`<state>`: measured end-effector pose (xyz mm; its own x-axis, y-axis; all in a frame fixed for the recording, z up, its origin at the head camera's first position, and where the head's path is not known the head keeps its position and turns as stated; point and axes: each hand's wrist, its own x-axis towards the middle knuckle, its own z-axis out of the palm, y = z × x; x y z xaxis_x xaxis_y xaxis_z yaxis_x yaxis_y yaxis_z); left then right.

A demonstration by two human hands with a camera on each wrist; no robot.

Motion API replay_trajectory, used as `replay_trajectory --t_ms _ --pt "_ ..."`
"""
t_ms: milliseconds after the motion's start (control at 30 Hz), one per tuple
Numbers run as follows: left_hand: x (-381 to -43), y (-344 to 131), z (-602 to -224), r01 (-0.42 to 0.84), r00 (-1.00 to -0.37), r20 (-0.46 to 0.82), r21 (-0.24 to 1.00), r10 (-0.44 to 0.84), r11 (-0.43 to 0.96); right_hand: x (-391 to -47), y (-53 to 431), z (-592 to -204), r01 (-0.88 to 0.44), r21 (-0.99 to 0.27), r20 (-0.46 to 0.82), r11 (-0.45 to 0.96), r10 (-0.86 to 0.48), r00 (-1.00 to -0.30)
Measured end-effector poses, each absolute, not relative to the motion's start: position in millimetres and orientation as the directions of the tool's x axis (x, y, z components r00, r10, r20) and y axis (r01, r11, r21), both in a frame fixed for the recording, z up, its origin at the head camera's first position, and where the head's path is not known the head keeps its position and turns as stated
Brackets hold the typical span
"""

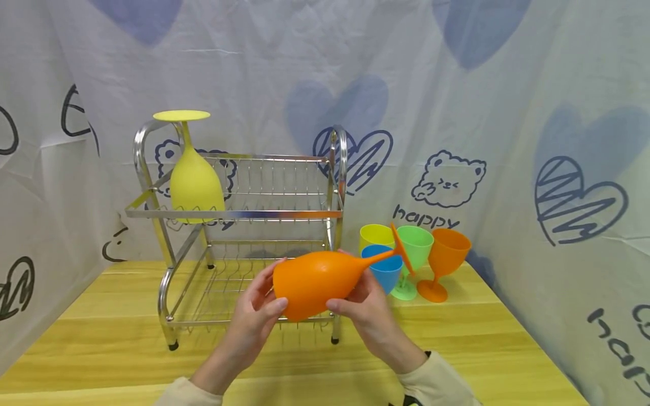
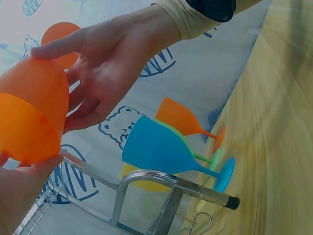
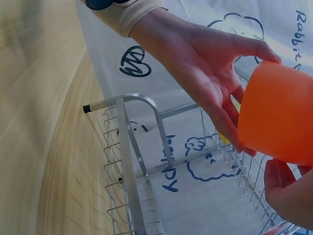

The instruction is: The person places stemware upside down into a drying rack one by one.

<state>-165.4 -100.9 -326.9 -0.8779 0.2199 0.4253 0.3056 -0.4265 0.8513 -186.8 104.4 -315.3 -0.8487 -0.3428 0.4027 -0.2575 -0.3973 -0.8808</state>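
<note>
"Where do you have the orange goblet [image 1: 317, 285] against the hands?"

"On my head view it lies nearly on its side between them, held up over the wooden table [image 1: 91, 344]. Its mouth faces the left hand [image 1: 254, 316], and its stem slants up past the right hand [image 1: 370, 316], so the foot [image 1: 403, 250] sits beyond those fingers."

"How is the left one set?"

"I see it clamped on the bowl at the rim end, thumb on the near side, fingers reaching round behind."

"And the right?"

"Clamped too, where the bowl narrows toward the stem. I can make out its thumb against the near side; its fingers go behind the bowl, and from the head I can't follow all their tips. My left wrist view gives me that hand from the other side, with the bowl between thumb and fingers."

"What's around it?"

"I have the metal rack [image 1: 233, 215] behind the goblet, with a yellow goblet [image 1: 195, 183] upside down at the left end of its upper tier. Off to the right, near the rack, a yellow cup [image 1: 377, 235], a blue goblet [image 1: 384, 270], a green goblet [image 1: 417, 248] and a second orange goblet [image 1: 449, 254] are grouped on the table, mouths up."
</note>
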Motion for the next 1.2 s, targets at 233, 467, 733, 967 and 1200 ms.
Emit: replay_trajectory --t_ms 233,467,733,967,1200 --pt "-164.0 -104.5 -323.0 0.352 -0.851 0.462 0.854 0.248 -0.383 -187.2 106.5 -308.1 -0.312 -0.876 0.440 -0.367 -0.344 -0.830" --pt "-155.6 -131.2 -300.1 0.750 -0.646 0.741 0.661 0.184 -0.026 -185.9 118.3 -294.4 -0.298 -0.897 0.404 -0.327 -0.332 -0.853" --pt "-145.0 -180.1 -254.2 0.801 -0.516 0.856 0.474 0.021 0.365 -183.5 135.0 -268.4 -0.358 -0.917 0.395 -0.176 -0.273 -0.877" --pt "-163.6 -236.6 -220.6 0.620 -0.601 0.789 0.560 -0.126 0.549 -177.1 147.3 -243.6 -0.455 -0.886 0.463 -0.089 -0.237 -0.854" --pt "-199.5 -292.6 -222.6 0.488 -0.833 0.545 0.803 -0.093 0.342 -174.2 150.8 -220.9 -0.535 -0.842 0.536 -0.075 -0.245 -0.808"
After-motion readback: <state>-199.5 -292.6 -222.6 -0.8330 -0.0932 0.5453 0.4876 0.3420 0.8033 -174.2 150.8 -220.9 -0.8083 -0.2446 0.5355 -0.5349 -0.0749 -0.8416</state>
